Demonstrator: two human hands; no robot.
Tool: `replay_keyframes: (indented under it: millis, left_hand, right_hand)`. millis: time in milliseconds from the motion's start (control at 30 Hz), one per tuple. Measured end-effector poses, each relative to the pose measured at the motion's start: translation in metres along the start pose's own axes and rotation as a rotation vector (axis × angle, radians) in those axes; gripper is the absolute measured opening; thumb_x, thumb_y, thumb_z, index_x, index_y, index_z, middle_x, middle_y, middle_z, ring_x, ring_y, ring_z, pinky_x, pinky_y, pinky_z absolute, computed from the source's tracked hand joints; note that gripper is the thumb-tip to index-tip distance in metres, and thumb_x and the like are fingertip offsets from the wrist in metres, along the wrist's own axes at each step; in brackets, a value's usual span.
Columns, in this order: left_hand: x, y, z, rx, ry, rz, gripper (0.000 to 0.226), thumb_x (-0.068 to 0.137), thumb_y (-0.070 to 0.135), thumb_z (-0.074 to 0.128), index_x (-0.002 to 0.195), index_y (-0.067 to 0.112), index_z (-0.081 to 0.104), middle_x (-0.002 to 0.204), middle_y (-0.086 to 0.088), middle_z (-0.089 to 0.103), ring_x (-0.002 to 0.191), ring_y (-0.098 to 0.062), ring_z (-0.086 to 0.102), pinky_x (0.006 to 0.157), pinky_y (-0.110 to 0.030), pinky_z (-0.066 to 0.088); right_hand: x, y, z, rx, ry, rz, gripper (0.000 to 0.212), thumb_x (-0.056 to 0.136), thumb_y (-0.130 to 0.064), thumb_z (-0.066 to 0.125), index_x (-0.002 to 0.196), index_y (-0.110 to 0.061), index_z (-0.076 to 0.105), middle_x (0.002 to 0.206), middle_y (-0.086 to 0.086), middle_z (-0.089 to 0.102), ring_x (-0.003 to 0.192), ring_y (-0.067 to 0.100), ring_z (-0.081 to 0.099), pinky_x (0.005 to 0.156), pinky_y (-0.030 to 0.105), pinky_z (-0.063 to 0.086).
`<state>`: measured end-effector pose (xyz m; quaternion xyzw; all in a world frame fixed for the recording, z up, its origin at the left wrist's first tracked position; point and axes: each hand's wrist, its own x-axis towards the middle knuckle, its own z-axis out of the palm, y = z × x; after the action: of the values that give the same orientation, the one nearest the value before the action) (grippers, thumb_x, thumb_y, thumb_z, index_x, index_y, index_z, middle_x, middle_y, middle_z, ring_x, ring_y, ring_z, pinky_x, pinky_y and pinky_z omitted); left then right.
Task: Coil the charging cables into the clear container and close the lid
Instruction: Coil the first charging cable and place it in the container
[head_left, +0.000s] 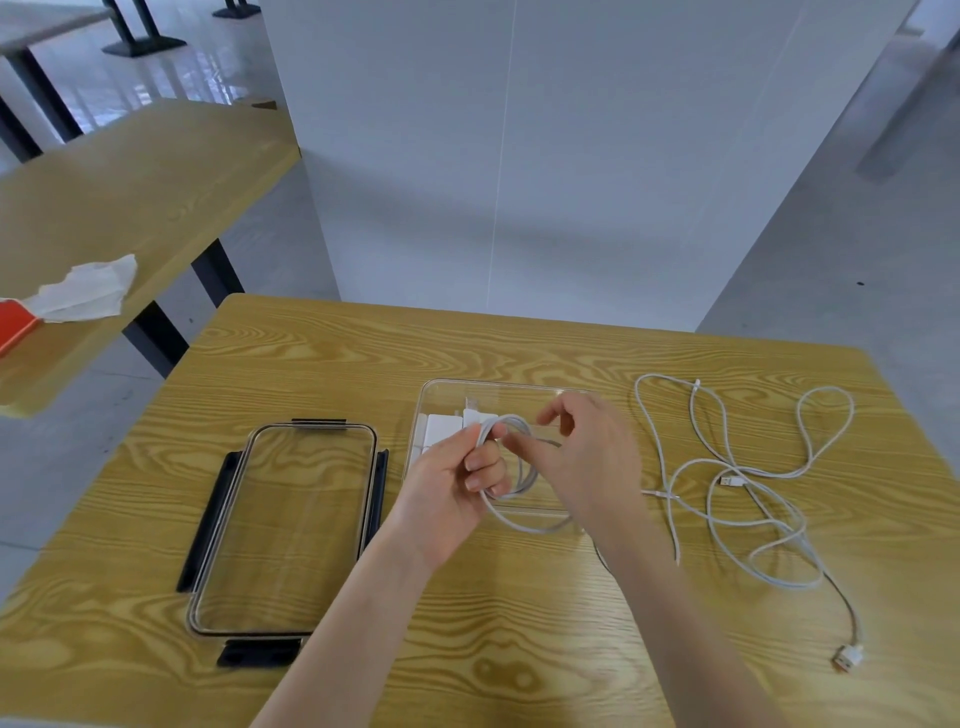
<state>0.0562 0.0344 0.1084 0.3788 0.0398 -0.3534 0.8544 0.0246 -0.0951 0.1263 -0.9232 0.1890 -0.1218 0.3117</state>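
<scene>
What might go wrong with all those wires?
The left hand pinches the coil at one spot only, above the box. If that grip slips, the loops may spring apart.

The loose cables on the table cross each other, so pulling one could snag or drag another.

White chargers already sit in the box. Bulky coils on top might keep the lid from closing.

One head-worn view looks forward and down, close over the hands (519, 467). The desk (519, 348) stretches beyond them.
</scene>
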Motion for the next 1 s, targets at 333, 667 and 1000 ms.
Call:
replay_keyframes:
  millis: [333, 667, 1000]
  left_hand:
    - [0.000, -0.007, 0.003, 0.071, -0.112, -0.012, 0.023, 0.084, 0.022, 0.045, 0.086, 0.001, 0.055, 0.049, 0.007, 0.032, 0.041, -0.006, 0.030, 0.049, -0.020, 0.031]
    - [0.003, 0.000, 0.005, -0.204, -0.087, -0.058, 0.019, 0.085, 0.020, 0.041, 0.081, 0.006, 0.053, 0.048, 0.007, 0.032, 0.037, -0.005, 0.031, 0.045, -0.018, 0.036]
    - [-0.005, -0.003, 0.013, -0.254, -0.094, -0.097, 0.021, 0.086, 0.019, 0.040, 0.079, 0.006, 0.055, 0.047, 0.007, 0.032, 0.037, -0.004, 0.031, 0.044, -0.018, 0.035]
  right_hand:
    - [0.003, 0.008, 0.004, 0.678, -0.452, 0.280, 0.032, 0.083, 0.006, 0.054, 0.067, -0.016, 0.071, 0.055, 0.000, 0.062, 0.049, 0.011, 0.059, 0.050, 0.020, 0.050]
    - [0.014, 0.021, 0.011, 1.399, -0.590, 0.567, 0.030, 0.087, -0.019, 0.048, 0.090, 0.004, 0.068, 0.073, 0.012, 0.069, 0.063, 0.021, 0.066, 0.056, 0.029, 0.054]
    - [0.020, 0.043, 0.026, 1.425, -0.251, 0.858, 0.036, 0.086, 0.006, 0.055, 0.120, -0.005, 0.048, 0.071, 0.013, 0.071, 0.068, 0.020, 0.067, 0.063, 0.029, 0.056]
